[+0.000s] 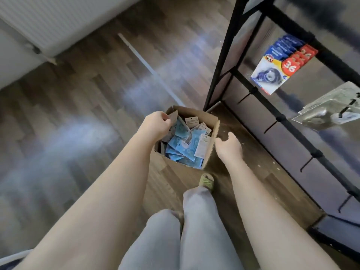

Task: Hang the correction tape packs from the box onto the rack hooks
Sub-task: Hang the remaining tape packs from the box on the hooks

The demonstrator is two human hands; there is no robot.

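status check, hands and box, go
Left hand in box gripping packs. Right hand open, empty, outside its right wall. Rack hooks unobstructed.

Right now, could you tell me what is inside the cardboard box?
The cardboard box holds a loose pile of blue correction tape packs; whatever lies beneath them is covered.

Dark wood-look floor (81, 98) across most of the view, with pale glare patches. White radiator (58, 18) along the top-left corner, above a grey wall (13, 61). Thin pale strip (148, 67) running diagonally over the floor's middle. Green slipper (206, 181) near the floor's lower centre, toe pointing up-frame, under grey trouser legs (196, 230). Small white flecks (272, 164) scattered on the floor toward the right edge. Pale curved object (11, 257) at the bottom-left corner, blurred.
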